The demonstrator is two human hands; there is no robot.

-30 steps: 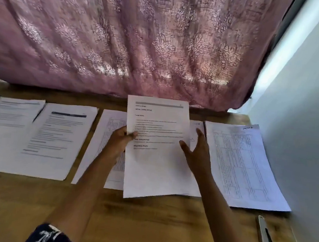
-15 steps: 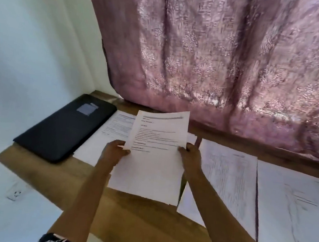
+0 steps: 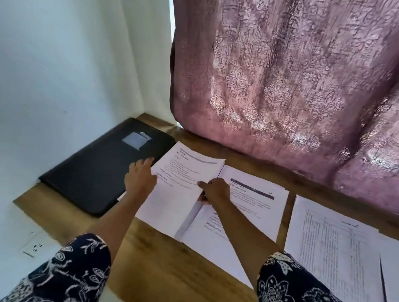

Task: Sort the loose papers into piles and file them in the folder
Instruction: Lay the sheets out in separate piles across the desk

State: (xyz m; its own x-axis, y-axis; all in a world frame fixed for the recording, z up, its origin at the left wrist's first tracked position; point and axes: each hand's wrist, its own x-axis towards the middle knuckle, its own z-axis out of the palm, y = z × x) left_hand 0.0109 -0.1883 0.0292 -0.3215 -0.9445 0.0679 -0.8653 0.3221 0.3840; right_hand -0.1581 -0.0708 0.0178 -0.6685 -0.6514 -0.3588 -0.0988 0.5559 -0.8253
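1. The person is leaning over a wooden desk [image 3: 170,269] and is setting a text sheet [image 3: 177,197] down at the left end of a row of papers, just beside the black folder [image 3: 99,165].
2. The left hand [image 3: 141,178] is lying with its fingers straight and slightly spread. It is pressing on the sheet's left edge, with the fingertips reaching towards the folder's rim.
3. The right hand [image 3: 214,191] is pinching the sheet's right edge, thumb on top and fingers curled beneath. That edge is riding up off the paper under it and is casting a strip of shadow.
4. The sorting is looking well advanced. A header pile [image 3: 256,210] is lying partly under the lifted edge, a table pile [image 3: 330,248] is sitting near it to the right, and a further sheet [image 3: 398,279] is showing at the frame's right border.
5. The filing is not appearing to have begun. The folder is lying flat and closed by the wall, with no paper showing in it.
6. Judging from this, the person is finishing one placement. Releasing the sheet, squaring the piles, opening the folder and slipping the piles inside are all remaining.
7. Whether more loose papers are waiting outside the view cannot be told.
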